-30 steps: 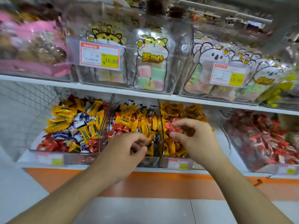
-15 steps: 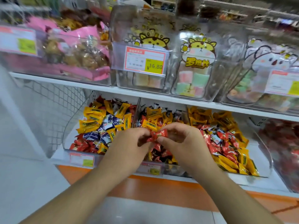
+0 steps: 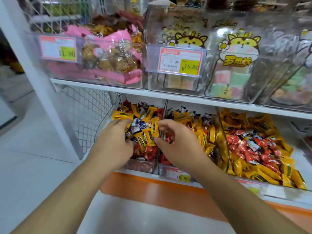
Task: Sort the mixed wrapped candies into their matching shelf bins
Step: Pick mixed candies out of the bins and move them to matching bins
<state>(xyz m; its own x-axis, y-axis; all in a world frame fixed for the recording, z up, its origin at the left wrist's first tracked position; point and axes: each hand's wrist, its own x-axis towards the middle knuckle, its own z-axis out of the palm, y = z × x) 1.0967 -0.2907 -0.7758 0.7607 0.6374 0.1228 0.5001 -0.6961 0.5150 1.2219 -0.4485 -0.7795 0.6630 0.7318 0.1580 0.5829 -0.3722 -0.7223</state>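
Note:
Three clear bins sit on the lower shelf. The left bin [image 3: 119, 103] holds mixed yellow, blue-white and red wrapped candies [image 3: 143, 125]. My left hand [image 3: 114, 144] is cupped over that pile, fingertips by a yellow candy [image 3: 120, 114]; its palm side is hidden. My right hand [image 3: 177, 142] hovers at the divider between the left and middle bins, curled around a red candy [image 3: 168, 139]. The middle bin [image 3: 170, 173] has mostly yellow candies with some red. In the right bin [image 3: 278, 189], red candies [image 3: 249, 147] lie piled on yellow ones.
The upper shelf [image 3: 185, 97] carries clear bins of pink snack bags [image 3: 109, 61] and marshmallow bags [image 3: 236, 65], with price tags [image 3: 175, 60] overhanging. A wire mesh panel [image 3: 87, 112] closes the shelf's left end. An orange base strip [image 3: 152, 188] runs below.
The view has swung left. Both hands moved from the middle bin to the left one and separated; one second ago my right hand was picking red candy from the right-hand bin.

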